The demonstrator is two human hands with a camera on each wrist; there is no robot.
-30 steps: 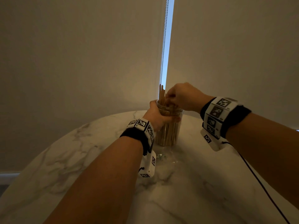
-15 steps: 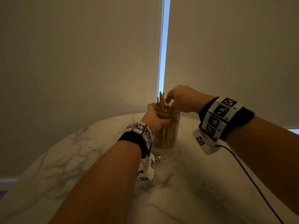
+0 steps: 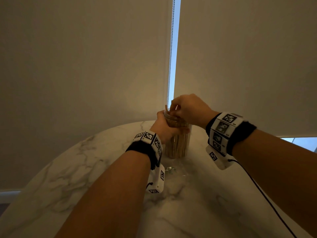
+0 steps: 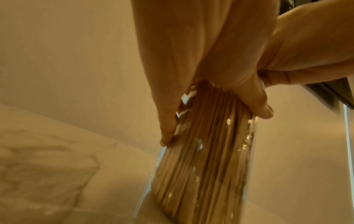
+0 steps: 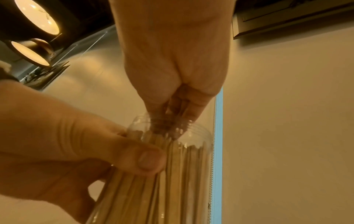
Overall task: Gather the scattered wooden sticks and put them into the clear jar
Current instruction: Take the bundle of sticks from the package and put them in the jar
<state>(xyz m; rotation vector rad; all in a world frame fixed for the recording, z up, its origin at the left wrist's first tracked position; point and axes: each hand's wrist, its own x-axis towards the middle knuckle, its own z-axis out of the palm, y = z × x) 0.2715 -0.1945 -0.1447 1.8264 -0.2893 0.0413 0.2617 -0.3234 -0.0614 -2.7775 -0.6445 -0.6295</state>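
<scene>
A clear jar [image 3: 178, 145] packed with wooden sticks [image 4: 201, 174] stands upright on the marble table [image 3: 68, 177], near its far edge. My left hand [image 3: 164, 127] wraps round the jar's upper part, thumb [image 5: 145, 159] across the front. My right hand [image 3: 187, 109] hovers over the jar's mouth [image 5: 197, 133]. Its fingertips [image 5: 191, 110] pinch a few sticks [image 5: 182, 100] whose lower ends are inside the jar. Stick tops [image 3: 167, 108] poke above the rim.
The round table's curved edge [image 3: 42, 170] runs along the left. Window blinds [image 3: 85, 66] hang just behind the jar, with a bead chain [image 3: 170, 57] in the gap. A black cable [image 3: 267, 200] trails from my right wrist across the table.
The sticks in my right hand have sunk lower into the jar, and that hand has dropped closer to the rim. My left hand keeps its hold on the jar.
</scene>
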